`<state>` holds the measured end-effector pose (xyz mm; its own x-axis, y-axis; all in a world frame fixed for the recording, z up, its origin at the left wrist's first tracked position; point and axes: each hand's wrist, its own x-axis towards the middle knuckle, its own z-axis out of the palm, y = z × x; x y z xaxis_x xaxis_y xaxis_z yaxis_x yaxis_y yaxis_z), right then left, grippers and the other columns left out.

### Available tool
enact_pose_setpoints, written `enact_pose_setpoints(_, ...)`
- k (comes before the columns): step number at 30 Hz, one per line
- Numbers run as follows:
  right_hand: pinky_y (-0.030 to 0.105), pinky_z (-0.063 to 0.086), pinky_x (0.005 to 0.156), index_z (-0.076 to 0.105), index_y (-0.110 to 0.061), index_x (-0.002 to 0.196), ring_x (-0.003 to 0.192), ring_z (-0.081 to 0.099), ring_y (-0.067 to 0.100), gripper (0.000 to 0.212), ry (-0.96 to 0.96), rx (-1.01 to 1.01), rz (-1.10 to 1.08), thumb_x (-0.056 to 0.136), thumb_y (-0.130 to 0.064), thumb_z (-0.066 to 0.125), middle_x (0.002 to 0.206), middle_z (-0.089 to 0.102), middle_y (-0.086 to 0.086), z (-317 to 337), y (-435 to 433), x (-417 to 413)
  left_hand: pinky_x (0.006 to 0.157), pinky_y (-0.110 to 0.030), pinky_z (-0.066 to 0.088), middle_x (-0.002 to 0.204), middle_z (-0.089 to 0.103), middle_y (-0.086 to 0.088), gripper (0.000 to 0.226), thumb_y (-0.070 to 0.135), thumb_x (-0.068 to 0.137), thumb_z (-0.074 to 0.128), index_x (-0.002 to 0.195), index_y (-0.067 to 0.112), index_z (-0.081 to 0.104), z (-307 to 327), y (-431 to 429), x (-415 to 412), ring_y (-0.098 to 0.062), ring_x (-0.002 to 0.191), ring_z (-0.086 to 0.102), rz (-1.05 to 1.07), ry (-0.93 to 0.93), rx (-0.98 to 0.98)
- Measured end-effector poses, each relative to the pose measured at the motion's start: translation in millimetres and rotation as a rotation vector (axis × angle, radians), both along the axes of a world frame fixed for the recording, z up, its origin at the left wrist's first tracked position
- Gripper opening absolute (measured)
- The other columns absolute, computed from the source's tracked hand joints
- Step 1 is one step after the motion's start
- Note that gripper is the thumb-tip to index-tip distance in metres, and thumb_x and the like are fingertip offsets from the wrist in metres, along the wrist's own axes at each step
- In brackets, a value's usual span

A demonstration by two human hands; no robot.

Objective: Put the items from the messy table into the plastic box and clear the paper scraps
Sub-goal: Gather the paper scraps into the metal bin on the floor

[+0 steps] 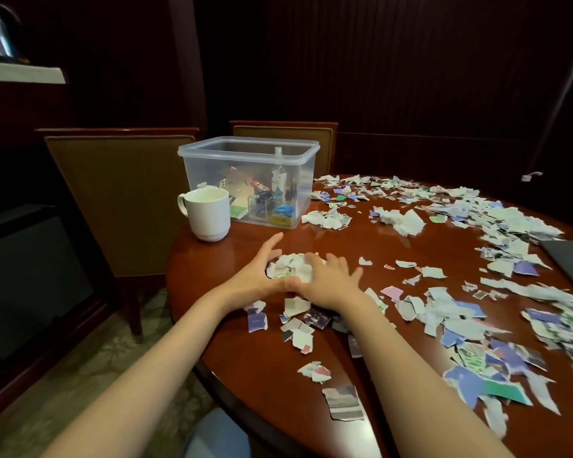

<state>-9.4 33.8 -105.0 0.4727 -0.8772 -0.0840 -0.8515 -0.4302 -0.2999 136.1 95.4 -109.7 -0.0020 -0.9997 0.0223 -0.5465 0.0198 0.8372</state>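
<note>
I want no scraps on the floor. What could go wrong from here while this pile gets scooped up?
1. The pile of scraps is only cupped between the left hand and right hand, so loose bits may spill when lifted.
2. The grey scrap lies near the table edge and could slide off.
3. The mug stands close to the edge beside the plastic box; a sweeping forearm might knock it.

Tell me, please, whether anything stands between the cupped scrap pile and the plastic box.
Nothing visible: bare table lies between the scrap pile, cupped by left hand and right hand, and the lidless plastic box; the white mug stands leftward.
</note>
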Motion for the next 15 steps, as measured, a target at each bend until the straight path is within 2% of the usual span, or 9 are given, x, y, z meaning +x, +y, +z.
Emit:
enact_pose_setpoints(2,0.044,0.026,0.109,0.035,-0.019,0.142,0.135,0.032,0.031,0.062,-0.108,-0.099,0.069,0.09,-0.052,0.046,0.146,0.036,0.012,-2,1,4,0.102,-0.02,0.026,0.156,0.018,-0.004,0.147,0.085,0.025,0.067,0.147,0.038,0.0,1,5,0,-0.011,0.14,0.022,-0.025,0.064,0.0)
enact_pose_setpoints(4,0.035,0.036,0.095,0.048,-0.014,0.132,0.12,0.043,0.029,0.045,-0.236,-0.156,0.074,0.093,-0.036,0.05,0.129,0.048,0.012,-1,3,8,0.108,-0.023,0.023,0.158,0.012,0.0,0.139,0.069,0.039,0.078,0.147,0.04,-0.003,0,9,-5,-0.01,0.142,0.017,-0.063,-0.08,0.015)
enact_pose_setpoints(6,0.028,0.036,0.081,0.055,-0.01,0.123,0.11,0.05,0.028,0.034,-0.331,-0.141,0.046,0.093,-0.023,0.052,0.12,0.053,0.012,0,3,9,0.117,-0.032,0.019,0.159,0.007,0.005,0.13,0.056,0.055,0.081,0.148,0.039,-0.008,-2,10,-14,-0.013,0.146,0.012,-0.043,-0.322,-0.006)
enact_pose_setpoints(7,0.026,0.035,0.077,0.057,-0.008,0.12,0.106,0.053,0.027,0.031,-0.364,-0.126,0.027,0.093,-0.02,0.051,0.117,0.056,0.013,1,2,10,0.118,-0.036,0.017,0.159,0.004,0.006,0.128,0.056,0.058,0.08,0.148,0.038,-0.01,-2,8,-17,-0.015,0.146,0.01,-0.016,-0.394,-0.023)
enact_pose_setpoints(11,0.023,0.038,0.076,0.062,-0.006,0.116,0.101,0.059,0.024,0.029,-0.562,-0.053,-0.082,0.096,-0.02,0.047,0.113,0.065,0.011,6,-3,6,0.12,-0.045,0.01,0.16,0.0,0.004,0.129,0.061,0.059,0.077,0.149,0.033,-0.012,-2,-4,-23,-0.019,0.147,0.004,0.074,-0.436,-0.041)
enact_pose_setpoints(13,0.024,0.038,0.074,0.065,-0.007,0.11,0.092,0.057,0.019,0.027,-0.671,-0.019,-0.147,0.097,-0.02,0.045,0.108,0.066,0.009,6,-6,3,0.119,-0.048,0.006,0.16,0.002,0.001,0.129,0.062,0.058,0.076,0.149,0.033,-0.011,-3,-11,-26,-0.022,0.147,0.002,0.093,-0.434,-0.026)
enact_pose_setpoints(15,0.024,0.038,0.067,0.066,-0.006,0.106,0.084,0.053,0.015,0.028,-0.746,0.004,-0.227,0.098,-0.018,0.043,0.1,0.066,0.008,7,-11,-1,0.119,-0.046,0.007,0.158,0.011,-0.001,0.121,0.062,0.061,0.074,0.15,0.031,-0.002,-2,-18,-33,-0.023,0.146,0.011,0.091,-0.451,-0.016)
